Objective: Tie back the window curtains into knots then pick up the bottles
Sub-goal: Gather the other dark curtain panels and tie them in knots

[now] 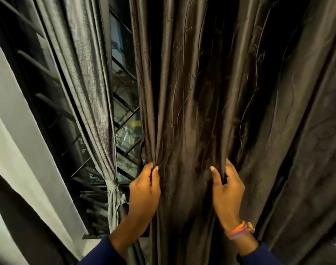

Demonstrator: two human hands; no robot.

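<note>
Window point(123, 119): dark frame with a diagonal metal grille, set in a white wall point(20, 131). Hanging in front: grey curtain point(87, 83) at left, knotted low; dark brown embroidered curtain point(201, 92) at right, falling in folds.

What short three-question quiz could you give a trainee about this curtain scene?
1. True or false: the grey curtain on the left is already tied.
2. Which hand wears the bracelets?
A. left
B. right
C. both
3. Fill in: both hands grip folds of the dark brown ______.

Key:
1. True; a tie cinches it low down, beside the window grille.
2. B; the right hand.
3. Curtain; the left hand and the right each gather folds of the dark brown curtain, not yet knotted.
</note>
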